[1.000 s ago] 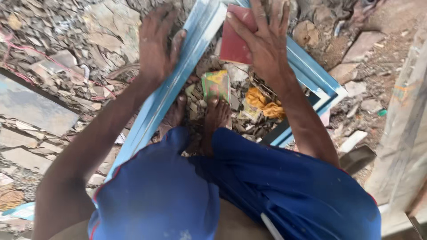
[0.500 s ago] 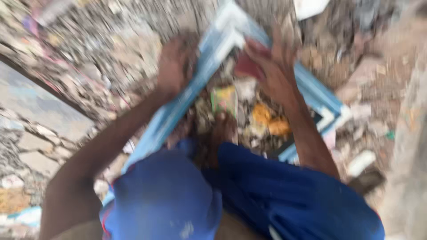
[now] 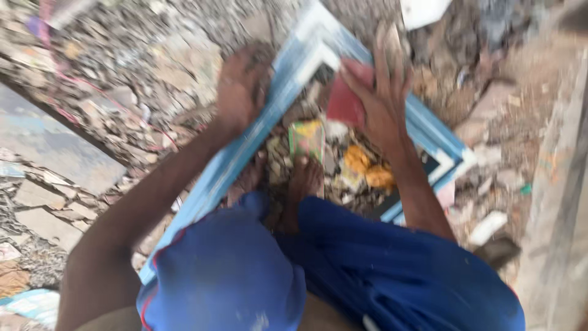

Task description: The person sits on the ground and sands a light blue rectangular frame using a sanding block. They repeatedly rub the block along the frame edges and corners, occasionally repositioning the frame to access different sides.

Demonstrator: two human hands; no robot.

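Single view: head-worn camera, looking steeply down from above the person's own body. Range close. Lower half of the frame taken up by blue-clad knees (image 3: 343,270); both forearms run up from the lower edge to the left hand (image 3: 242,92) and right hand (image 3: 380,98) in the upper centre, on a light-blue frame (image 3: 245,153). Rubble ground (image 3: 122,67) fills the upper left (picture blurred throughout). No second view, so no shared area.

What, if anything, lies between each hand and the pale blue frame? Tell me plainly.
The left hand rests straight on the pale blue frame. A flat red block sits under the right hand, though blur hides whether it separates hand and frame.
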